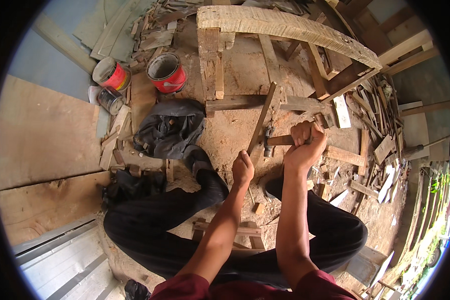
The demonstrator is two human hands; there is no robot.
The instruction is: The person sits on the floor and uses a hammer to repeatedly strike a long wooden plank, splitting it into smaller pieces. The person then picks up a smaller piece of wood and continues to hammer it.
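My left hand [243, 168] is closed round the lower end of a long, narrow wooden strip [261, 120], which slants up and away to the right. My right hand [306, 144] grips the wooden handle of a hammer [282, 140]. The hammer's dark metal head is on its left end, close beside the strip; whether they touch I cannot tell. Past both hands stands a rough wooden workbench [285, 22] with a thick curved-looking top plank. The strip's far end is near the bench's low crossbar [250, 102].
Two red paint cans [167, 74] and a smaller tin stand at the far left. A black bag [170, 127] lies nearer, by my foot. Wood offcuts [380, 130] are heaped on the right, with a screwdriver-like tool [419, 148] above them. Small wooden blocks lie between my legs.
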